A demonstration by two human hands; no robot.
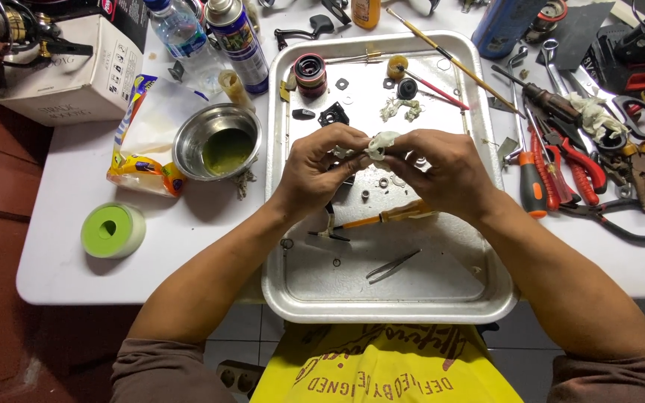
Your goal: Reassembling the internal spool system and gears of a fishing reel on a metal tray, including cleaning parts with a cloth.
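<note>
Near the front edge of the shallow aluminium tray (293,295), steel tweezers (393,266) and an orange-handled screwdriver (382,217) lie unused. Above mid-tray, the left hand (316,170) and right hand (442,168) pinch a crumpled white wipe (381,145); whatever it wraps is hidden. Toward the far edge, dismantled dark reel parts (321,93) still lie loose, so reassembly looks far off.

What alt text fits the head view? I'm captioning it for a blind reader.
Two hands, left hand and right hand, pinch a small white wad over a metal tray of small parts, tweezers and an orange-handled screwdriver. Pliers lie at right, a steel bowl at left.
</note>
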